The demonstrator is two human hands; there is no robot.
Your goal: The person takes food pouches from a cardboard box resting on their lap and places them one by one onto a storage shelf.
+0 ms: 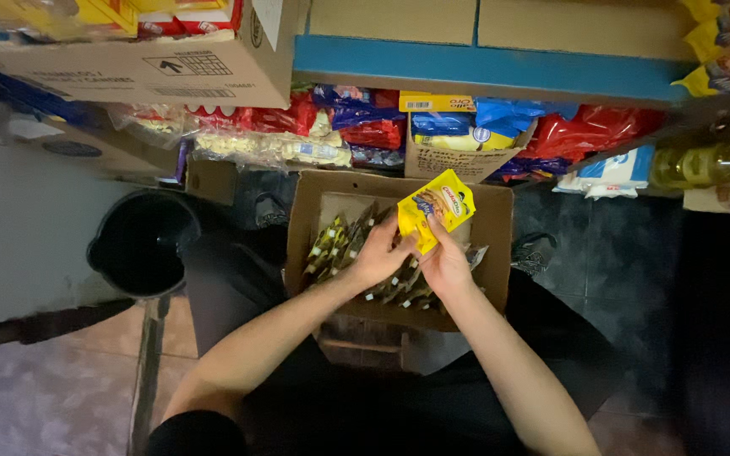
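- The right hand, at the centre of the frame, pinched a yellow packet by its lower edge, thumb in front and fingers behind; the packet stood tilted just above the box.
- The left hand, just left of the right one, had its fingers curled against the packet's lower left corner and over the sachets packed in the box; whether it gripped anything could not be told.
- The open cardboard box sat in the middle of the frame on the person's lap, holding rows of small dark and yellow sachets.
- A black bucket stood on the floor at centre left.
- A shelf with a blue edge ran across the top, with red and blue bags under it.
- Bottles of oil lay at the right edge.
- A big carton filled the upper left.
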